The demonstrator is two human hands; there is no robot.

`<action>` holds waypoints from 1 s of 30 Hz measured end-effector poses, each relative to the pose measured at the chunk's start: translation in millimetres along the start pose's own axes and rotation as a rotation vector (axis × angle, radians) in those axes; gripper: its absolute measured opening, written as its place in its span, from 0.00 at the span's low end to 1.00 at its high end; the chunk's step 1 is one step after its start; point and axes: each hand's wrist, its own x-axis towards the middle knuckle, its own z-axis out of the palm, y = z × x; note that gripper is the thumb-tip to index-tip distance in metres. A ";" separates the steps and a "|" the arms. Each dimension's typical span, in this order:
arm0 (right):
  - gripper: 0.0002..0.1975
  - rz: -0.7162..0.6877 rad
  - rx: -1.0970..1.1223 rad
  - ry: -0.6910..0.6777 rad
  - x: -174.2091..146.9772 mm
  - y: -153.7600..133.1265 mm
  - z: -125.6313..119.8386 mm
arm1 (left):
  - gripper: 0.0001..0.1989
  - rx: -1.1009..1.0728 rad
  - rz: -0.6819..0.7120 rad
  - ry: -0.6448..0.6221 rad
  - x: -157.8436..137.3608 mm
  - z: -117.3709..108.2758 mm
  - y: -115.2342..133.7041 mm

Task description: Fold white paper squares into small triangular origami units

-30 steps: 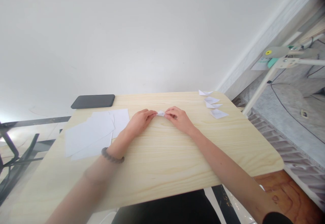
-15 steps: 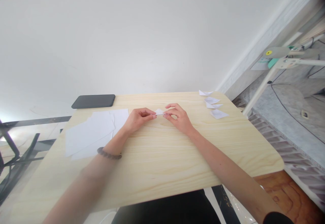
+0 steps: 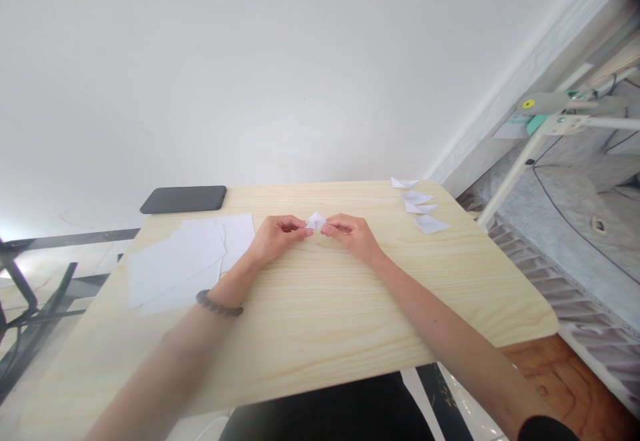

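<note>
A small piece of folded white paper (image 3: 316, 219) is held between both hands above the middle of the table. My left hand (image 3: 279, 235) pinches its left side between thumb and fingers. On its right side, my right hand (image 3: 350, 233) does the same, fingers curled. The paper peaks at the top and shows a crease or opening in its middle; its lower corners are hidden by the fingertips. A dark beaded bracelet (image 3: 219, 305) circles my left wrist.
White paper sheets (image 3: 175, 261) overlap on the left of the wooden table (image 3: 320, 334). Behind them lies a black phone (image 3: 184, 199). Several folded paper boats (image 3: 431, 225) stand at the back right. A white wall (image 3: 300, 81) rises behind the table.
The folded paper has been spread and now shows a crease in its middle. My right hand's raised fingers have come down and closed onto it.
</note>
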 end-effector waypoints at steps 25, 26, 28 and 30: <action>0.12 0.062 0.051 0.109 2.5 8.1 9.8 | 0.19 -0.196 -0.054 0.000 2.5 6.0 -0.1; 0.12 0.048 0.021 0.098 2.0 7.1 9.1 | 0.19 -0.160 -0.044 -0.017 2.1 5.7 0.1; 0.10 0.010 -0.041 0.074 0.8 4.8 7.8 | 0.17 -0.095 -0.016 -0.035 1.3 5.7 0.6; 0.09 -0.029 -0.092 0.048 -0.3 2.8 7.1 | 0.17 -0.050 0.006 -0.031 0.8 5.8 1.0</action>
